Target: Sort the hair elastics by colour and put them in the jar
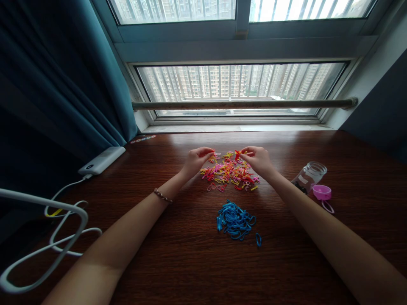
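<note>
A loose pile of small red, pink and yellow rubber bands (230,171) lies on the brown wooden table. At its far left edge my left hand (197,160) is closed in a pinch, with a bit of reddish band showing at the fingertips. My right hand (257,159) pinches red and yellow rubber bands (237,155) over the far right side of the pile. Closer to me sits a separate heap of blue rubber bands (235,220), apart from both hands. One single blue band (258,239) lies just right of that heap.
Beyond my right forearm, a clear jar (313,170) lies tipped with dark things inside, beside a pink lid (322,192) with a loop. At left are a white power strip (101,161), a coiled white cable (76,212) and a blue curtain (63,76). A window rail (244,105) runs behind.
</note>
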The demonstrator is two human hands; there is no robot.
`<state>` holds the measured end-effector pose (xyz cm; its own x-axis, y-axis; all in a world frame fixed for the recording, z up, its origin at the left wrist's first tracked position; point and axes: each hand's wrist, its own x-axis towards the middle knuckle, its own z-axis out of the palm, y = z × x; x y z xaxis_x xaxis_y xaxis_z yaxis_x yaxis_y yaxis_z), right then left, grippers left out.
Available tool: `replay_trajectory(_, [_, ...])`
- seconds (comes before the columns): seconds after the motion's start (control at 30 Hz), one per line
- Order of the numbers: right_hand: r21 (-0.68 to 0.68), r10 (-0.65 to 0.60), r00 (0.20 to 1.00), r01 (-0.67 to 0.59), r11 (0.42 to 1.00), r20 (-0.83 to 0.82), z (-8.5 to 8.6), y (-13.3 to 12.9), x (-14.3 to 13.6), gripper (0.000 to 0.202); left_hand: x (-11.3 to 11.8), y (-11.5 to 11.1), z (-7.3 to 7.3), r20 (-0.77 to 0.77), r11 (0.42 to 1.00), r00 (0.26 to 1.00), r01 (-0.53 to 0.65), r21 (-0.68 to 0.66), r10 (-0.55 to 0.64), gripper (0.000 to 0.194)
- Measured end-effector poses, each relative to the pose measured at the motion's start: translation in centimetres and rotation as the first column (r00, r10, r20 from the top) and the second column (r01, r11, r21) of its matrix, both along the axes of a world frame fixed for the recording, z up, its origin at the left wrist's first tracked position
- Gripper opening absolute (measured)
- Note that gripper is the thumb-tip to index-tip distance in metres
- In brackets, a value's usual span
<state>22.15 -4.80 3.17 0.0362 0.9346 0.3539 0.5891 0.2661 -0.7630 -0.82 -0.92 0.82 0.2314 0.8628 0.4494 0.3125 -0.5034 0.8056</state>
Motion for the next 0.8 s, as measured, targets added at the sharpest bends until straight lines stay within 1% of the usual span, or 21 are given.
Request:
replay_trajectory(0.2, [-0.018,0.003,0.997,-0.005,1.0,-0.083,0.3,0.1,0.4,0.016,-0.1,-0.2,0.4,-0.022,0.999,0.999,0.024,0.024,-0.023,0.031])
replay_trajectory(0.3, [-0.015,0.018,0.997,-0.019,1.0,-0.075,0.4,0.2,0.6,0.016,-0.1,-0.2,0.5,-0.039,0.999,0.999,0.015,0.045,-0.013,0.031])
replay_trajectory(0.4, [-0.057,0.081,0.996,-0.082,0.995,-0.032,0.5,0.3,0.7,0.016,0.0,-0.4,0.6,-0.055,0.999,0.998,0.025,0.047,-0.022,0.028])
replay_trajectory(0.47, [-0.104,0.128,0.992,-0.129,0.986,-0.011,0.5,0.3,0.7,0.016,0.0,-0.6,0.8,-0.06,0.997,0.997,0.059,0.041,-0.057,0.027])
replay_trajectory(0.53, [-0.13,0.15,0.988,-0.144,0.981,0.034,0.5,0.2,0.7,0.017,0.1,-0.8,0.9,-0.055,0.994,0.993,0.105,0.031,-0.103,0.026])
replay_trajectory(0.63, [-0.125,0.148,0.97,-0.126,0.984,0.191,0.8,0.0,0.8,0.016,0.0,-1.0,1.1,-0.043,0.99,0.989,0.141,0.01,-0.14,0.027])
replay_trajectory(0.67, [-0.157,0.161,0.958,-0.125,0.98,0.239,1.0,-0.2,0.8,0.014,0.0,-0.9,1.2,-0.036,0.99,0.989,0.14,-0.002,-0.14,0.027])
replay_trajectory(0.7, [-0.226,0.197,0.943,-0.137,0.964,0.267,1.1,-0.3,0.9,0.013,0.0,-0.9,1.2,-0.023,0.991,0.99,0.136,-0.02,-0.136,0.027])
replay_trajectory(0.73, [-0.332,0.257,0.929,-0.162,0.929,0.266,1.2,-0.5,1.0,0.012,-0.1,-0.8,1.2,-0.006,0.99,0.991,0.132,-0.042,-0.132,0.027])
replay_trajectory(0.77, [-0.46,0.33,0.914,-0.194,0.866,0.235,1.3,-0.7,1.0,0.013,-0.1,-0.6,1.1,0.016,0.989,0.991,0.131,-0.067,-0.13,0.027])
replay_trajectory(0.8, [-0.585,0.4,0.899,-0.229,0.778,0.18,1.4,-0.9,1.1,0.015,-0.1,-0.5,1.1,0.039,0.987,0.991,0.134,-0.089,-0.131,0.026])
